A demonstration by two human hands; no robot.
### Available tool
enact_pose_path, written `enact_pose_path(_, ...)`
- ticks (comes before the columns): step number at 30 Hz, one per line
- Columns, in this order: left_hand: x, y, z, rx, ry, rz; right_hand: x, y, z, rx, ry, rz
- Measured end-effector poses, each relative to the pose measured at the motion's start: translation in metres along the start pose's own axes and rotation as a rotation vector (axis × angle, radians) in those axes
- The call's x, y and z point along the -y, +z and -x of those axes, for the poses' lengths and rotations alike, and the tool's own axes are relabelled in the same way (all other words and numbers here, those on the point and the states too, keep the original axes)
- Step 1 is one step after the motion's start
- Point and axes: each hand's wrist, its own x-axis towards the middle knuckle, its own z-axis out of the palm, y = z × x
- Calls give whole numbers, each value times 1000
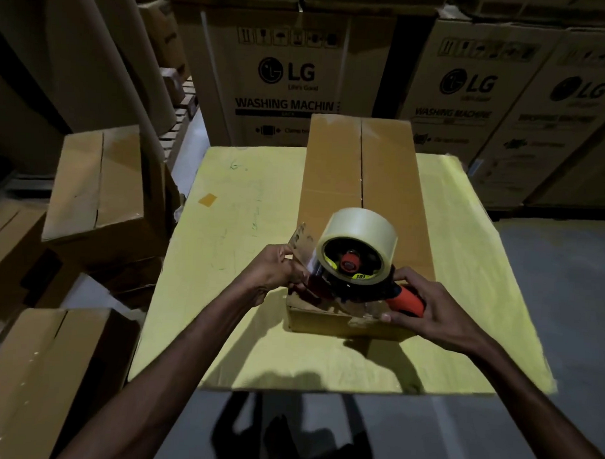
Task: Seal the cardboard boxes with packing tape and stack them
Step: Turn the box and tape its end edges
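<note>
"Starting with hands, quick. What's the right hand (428,309) doing?"

"Fingers wrapped round the orange handle (406,300) of the tape dispenser (352,282), thumb down at the box's near edge. Firm hold."

"And the left hand (275,273)?"

"Pinching the loose end of the clear tape strip (304,250), drawn out to the left of the tape roll (361,231) — the strip stands up off the box."

"Where's the box?"

"The cardboard box (364,183) lies on the yellow-covered table (242,244), right of centre, long side running away from the person. Flaps down, centre seam shows as a dark line. Dispenser sits over its near end, roll upright, hub facing the camera."

"Tape on the seam?"

"Some shine at the near and far ends; the middle I can't tell, too dim."

"Anything else?"

"Small tan scrap (207,199) on the table, left side. Off the table's left edge, a tilted box (100,184) higher up and a near box (42,368) closer to the camera — both closed. Big LG cartons (286,77) along the back. Grey floor (550,272)."
</note>
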Motion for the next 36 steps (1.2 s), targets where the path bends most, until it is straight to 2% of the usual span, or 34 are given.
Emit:
enact_pose_path(4, 0, 1, 1, -65, 22, 7, -5, -5, -14, 36, -11, 4)
enact_pose_path(11, 37, 14, 23, -282, 39, 30, -18, -6, -27, 173, -49, -4)
enact_pose_path(20, 44, 23, 42, -496, -80, -5, -15, 3, -47, 277, -184, 107)
enact_pose_path(24, 43, 29, 45, -608, 10, -1, -18, 2, -54, 263, -218, 136)
enact_pose_path(31, 62, 36, 45, -712, 64, -100, -26, 7, -56, 292, -246, 213)
enact_pose_path(36, 72, 36, 43, -715, 65, -7, -26, 7, -60, 307, -245, 218)
